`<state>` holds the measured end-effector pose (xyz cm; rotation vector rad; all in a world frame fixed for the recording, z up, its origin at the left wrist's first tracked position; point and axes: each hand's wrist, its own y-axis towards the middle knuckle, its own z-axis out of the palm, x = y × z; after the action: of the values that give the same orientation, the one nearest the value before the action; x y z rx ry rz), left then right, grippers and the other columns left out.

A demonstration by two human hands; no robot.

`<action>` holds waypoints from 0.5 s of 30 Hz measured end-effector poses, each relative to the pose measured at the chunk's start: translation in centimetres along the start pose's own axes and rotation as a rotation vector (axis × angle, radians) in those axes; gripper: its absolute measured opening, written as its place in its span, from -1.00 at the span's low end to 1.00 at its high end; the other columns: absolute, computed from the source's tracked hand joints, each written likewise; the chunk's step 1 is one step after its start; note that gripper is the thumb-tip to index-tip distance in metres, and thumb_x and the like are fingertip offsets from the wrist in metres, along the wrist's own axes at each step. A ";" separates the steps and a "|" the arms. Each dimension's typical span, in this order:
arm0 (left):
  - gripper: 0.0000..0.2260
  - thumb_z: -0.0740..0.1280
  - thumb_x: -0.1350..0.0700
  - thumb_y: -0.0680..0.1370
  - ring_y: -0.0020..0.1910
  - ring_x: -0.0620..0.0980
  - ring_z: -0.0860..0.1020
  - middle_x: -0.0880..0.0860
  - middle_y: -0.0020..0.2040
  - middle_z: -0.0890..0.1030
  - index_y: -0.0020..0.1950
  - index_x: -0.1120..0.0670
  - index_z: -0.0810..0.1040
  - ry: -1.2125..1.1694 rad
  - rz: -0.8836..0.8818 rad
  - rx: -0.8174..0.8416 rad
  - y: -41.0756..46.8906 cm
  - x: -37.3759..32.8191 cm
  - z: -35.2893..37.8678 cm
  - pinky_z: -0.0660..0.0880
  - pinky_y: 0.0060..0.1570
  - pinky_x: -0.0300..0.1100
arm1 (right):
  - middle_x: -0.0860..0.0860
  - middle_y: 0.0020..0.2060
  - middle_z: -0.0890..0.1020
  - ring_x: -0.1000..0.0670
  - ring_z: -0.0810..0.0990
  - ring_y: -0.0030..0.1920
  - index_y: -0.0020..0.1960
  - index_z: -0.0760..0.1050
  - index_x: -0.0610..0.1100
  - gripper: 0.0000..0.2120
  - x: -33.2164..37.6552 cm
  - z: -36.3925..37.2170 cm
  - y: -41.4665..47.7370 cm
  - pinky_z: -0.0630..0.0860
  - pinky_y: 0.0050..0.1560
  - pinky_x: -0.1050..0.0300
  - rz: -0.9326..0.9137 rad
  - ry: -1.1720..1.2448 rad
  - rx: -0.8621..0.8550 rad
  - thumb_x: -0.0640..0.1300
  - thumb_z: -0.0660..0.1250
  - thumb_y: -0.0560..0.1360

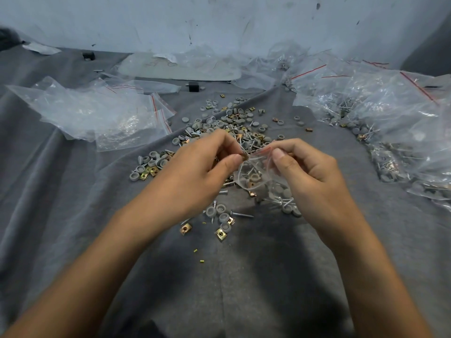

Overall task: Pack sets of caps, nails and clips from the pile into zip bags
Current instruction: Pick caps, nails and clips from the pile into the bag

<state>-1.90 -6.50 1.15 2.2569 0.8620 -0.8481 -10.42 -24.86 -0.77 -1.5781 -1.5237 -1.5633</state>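
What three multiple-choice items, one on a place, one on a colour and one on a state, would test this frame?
1. Where do the filled bags lie, relative to the loose pile?
A. to its left
B. to its right
C. nearer the person

2. What colour are the caps?
A. grey
B. red
C. blue

3. How is the small zip bag?
A. sealed, lying flat
B. empty, crumpled
C. held at its rim, parts inside

Answers:
1 B: they are heaped at the right edge.
2 A: every loose cap is grey.
3 C: the right hand pinches its rim, the left hand pinches a small brown piece at its mouth, and caps show through.
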 end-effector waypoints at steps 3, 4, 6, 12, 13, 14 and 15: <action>-0.98 0.32 0.00 0.62 -0.30 -0.25 0.48 -0.21 -0.28 0.54 0.00 -0.10 0.53 0.021 -0.001 0.035 -0.1 -0.2 0.5 0.31 -0.33 -0.36 | 0.11 -0.19 0.66 0.13 0.60 -0.11 0.05 0.67 0.05 -0.80 0.0 0.0 -0.1 0.53 -0.05 0.21 0.004 -0.024 0.013 -0.16 0.29 0.67; -0.98 0.33 0.00 0.62 -0.30 -0.26 0.48 -0.21 -0.29 0.53 0.00 -0.10 0.54 0.031 0.000 0.040 -0.1 -0.2 0.6 0.30 -0.33 -0.38 | 0.10 -0.19 0.66 0.12 0.60 -0.11 0.05 0.67 0.05 -0.80 0.1 0.0 -0.1 0.53 -0.05 0.19 0.005 -0.025 0.012 -0.16 0.29 0.67; -0.98 0.34 0.02 0.62 -0.29 -0.28 0.48 -0.21 -0.29 0.53 -0.01 -0.10 0.54 0.046 0.005 0.042 -0.1 -0.2 0.8 0.29 -0.32 -0.39 | 0.11 -0.19 0.66 0.13 0.59 -0.12 0.04 0.67 0.04 -0.80 0.1 -0.1 0.0 0.52 -0.06 0.20 0.007 -0.026 0.013 -0.17 0.29 0.67; -0.96 0.35 0.01 0.62 -0.26 -0.32 0.49 -0.25 -0.28 0.53 -0.03 -0.14 0.54 0.069 0.008 0.034 -0.1 -0.1 0.9 0.32 -0.29 -0.42 | 0.12 -0.17 0.67 0.14 0.60 -0.10 0.05 0.67 0.05 -0.80 0.2 -0.1 -0.1 0.51 -0.03 0.18 0.024 -0.034 0.013 -0.15 0.29 0.67; -0.95 0.35 0.00 0.61 -0.27 -0.32 0.49 -0.26 -0.29 0.53 -0.03 -0.15 0.55 0.074 0.006 0.032 0.0 0.0 0.9 0.32 -0.30 -0.43 | 0.12 -0.17 0.67 0.14 0.60 -0.10 0.05 0.67 0.05 -0.80 0.2 -0.1 -0.1 0.51 -0.03 0.17 0.024 -0.038 0.012 -0.15 0.29 0.67; -0.95 0.35 0.01 0.61 -0.27 -0.33 0.50 -0.28 -0.29 0.54 -0.03 -0.15 0.56 0.077 0.007 0.029 0.0 0.0 0.9 0.32 -0.30 -0.43 | 0.12 -0.17 0.67 0.13 0.61 -0.10 0.05 0.67 0.05 -0.80 0.2 -0.1 -0.1 0.52 -0.03 0.15 0.023 -0.040 0.011 -0.15 0.29 0.67; -0.95 0.35 0.01 0.61 -0.28 -0.33 0.50 -0.30 -0.29 0.54 -0.03 -0.15 0.56 0.077 0.012 0.025 0.0 0.1 0.9 0.32 -0.30 -0.44 | 0.10 -0.17 0.67 0.12 0.61 -0.10 0.05 0.67 0.05 -0.80 0.2 -0.1 -0.1 0.53 -0.02 0.13 0.024 -0.039 0.011 -0.15 0.29 0.67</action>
<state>-2.13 -7.11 0.55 2.3273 0.8754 -0.7754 -10.62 -24.86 -0.62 -1.6242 -1.5262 -1.5172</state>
